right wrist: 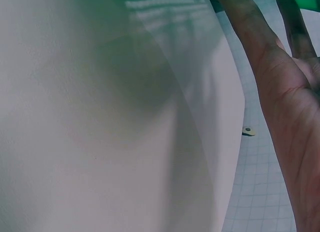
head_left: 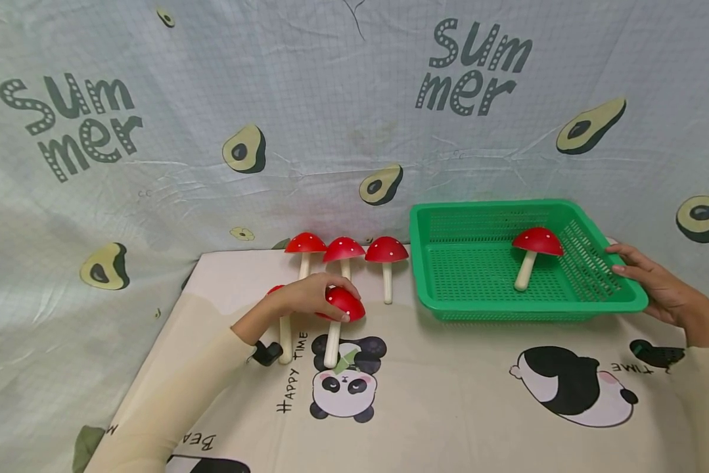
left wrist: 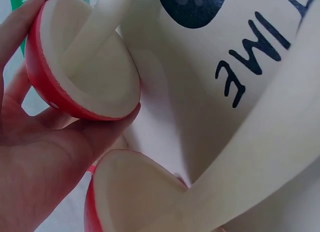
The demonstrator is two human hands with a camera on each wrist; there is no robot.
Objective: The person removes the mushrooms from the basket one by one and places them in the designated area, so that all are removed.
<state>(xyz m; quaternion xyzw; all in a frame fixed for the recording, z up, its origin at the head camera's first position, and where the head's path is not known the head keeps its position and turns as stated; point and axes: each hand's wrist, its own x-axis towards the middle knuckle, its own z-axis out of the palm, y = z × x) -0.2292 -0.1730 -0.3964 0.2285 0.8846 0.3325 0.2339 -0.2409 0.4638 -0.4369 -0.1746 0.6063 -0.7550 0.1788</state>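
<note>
In the head view my left hand (head_left: 319,294) grips a toy mushroom (head_left: 333,345) by its red, white-dotted cap, the pale stem pointing down toward the table's front. The left wrist view shows the fingers and thumb spread around the rim of that hollow cap (left wrist: 45,87). Close beside it, a second mushroom (head_left: 286,341) is partly covered by my left wrist. At the right, my right hand (head_left: 662,289) touches the side rim of a green basket (head_left: 543,307) with fairly straight fingers. One mushroom (head_left: 536,242) lies inside the basket, leaning on its cap.
Behind my left hand, three more mushrooms stand in a row: a left one (head_left: 305,243), a middle one (head_left: 343,249) and a right one (head_left: 386,249) close to the basket. A printed cloth (head_left: 330,98) hangs behind the panda-patterned table (head_left: 437,407).
</note>
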